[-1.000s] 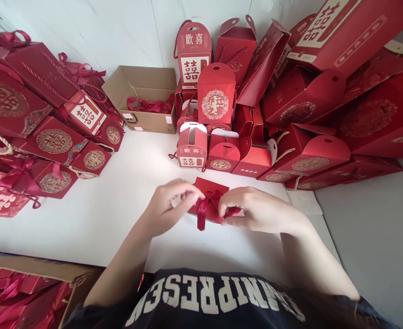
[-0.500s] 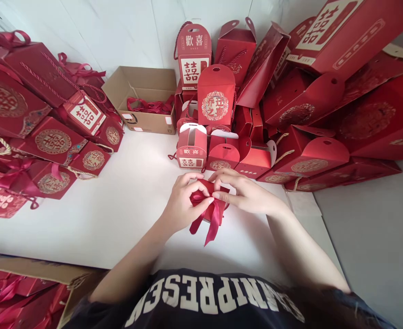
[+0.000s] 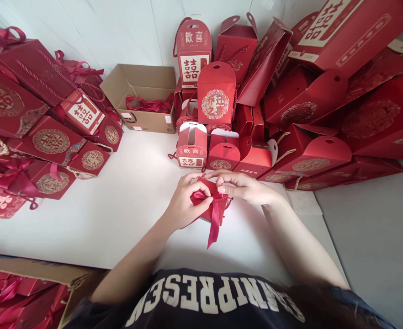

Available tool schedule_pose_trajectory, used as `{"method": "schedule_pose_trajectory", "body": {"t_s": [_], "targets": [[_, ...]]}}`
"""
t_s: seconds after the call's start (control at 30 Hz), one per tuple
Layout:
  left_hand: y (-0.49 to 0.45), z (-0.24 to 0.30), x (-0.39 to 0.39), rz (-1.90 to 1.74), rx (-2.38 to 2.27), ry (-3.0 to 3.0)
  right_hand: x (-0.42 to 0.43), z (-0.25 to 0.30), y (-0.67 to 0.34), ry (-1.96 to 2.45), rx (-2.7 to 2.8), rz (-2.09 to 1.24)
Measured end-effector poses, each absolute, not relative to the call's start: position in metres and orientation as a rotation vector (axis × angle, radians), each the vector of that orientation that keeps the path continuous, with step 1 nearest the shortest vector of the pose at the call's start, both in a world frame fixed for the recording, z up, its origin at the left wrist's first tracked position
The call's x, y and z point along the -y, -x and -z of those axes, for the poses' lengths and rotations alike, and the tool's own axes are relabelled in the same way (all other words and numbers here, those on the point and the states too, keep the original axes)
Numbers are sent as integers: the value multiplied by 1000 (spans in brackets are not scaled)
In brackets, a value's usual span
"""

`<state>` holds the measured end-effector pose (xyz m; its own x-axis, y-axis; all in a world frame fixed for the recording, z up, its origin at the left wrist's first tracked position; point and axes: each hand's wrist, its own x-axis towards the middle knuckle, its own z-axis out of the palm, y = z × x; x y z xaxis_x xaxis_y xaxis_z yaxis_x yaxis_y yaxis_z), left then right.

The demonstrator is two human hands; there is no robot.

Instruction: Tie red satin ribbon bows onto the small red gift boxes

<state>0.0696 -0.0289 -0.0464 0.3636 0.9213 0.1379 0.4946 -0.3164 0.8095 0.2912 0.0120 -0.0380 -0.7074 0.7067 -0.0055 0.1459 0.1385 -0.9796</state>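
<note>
White table (image 3: 119,219), ringed by red gift bags: my left hand (image 3: 184,203) and right hand (image 3: 244,187) pinch the ribbon (image 3: 215,217) on a small red box (image 3: 211,201).

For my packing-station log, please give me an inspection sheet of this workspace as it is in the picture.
Surface: white table, boxes along its left and far edges.
Job's things: small red box with a dark red ribbon at its top; one tail hangs down.
Clutter: red gift boxes piled left and right; open carton holding ribbons.
Grips: left hand and right hand both pinch the ribbon.
Cables: nothing seen.
Surroundings: white wall, grey floor.
</note>
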Motion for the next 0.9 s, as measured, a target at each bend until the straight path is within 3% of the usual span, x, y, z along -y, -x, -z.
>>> {"method": "schedule_pose_trajectory", "body": {"t_s": [0.17,0.4,0.8,0.9], "targets": [[-69,48,27,-810,-1221,-1938,-18,46,-291,763,1837,-1759],[-70,49,28,-825,-1236,-1956,-10,29,-291,847,2119,-1464],[-70,47,24,-847,-1215,-1969,-16,63,-277,733,1587,-1830],[-69,49,23,-873,-1239,-1956,-14,60,-274,778,1576,-1788]]}}
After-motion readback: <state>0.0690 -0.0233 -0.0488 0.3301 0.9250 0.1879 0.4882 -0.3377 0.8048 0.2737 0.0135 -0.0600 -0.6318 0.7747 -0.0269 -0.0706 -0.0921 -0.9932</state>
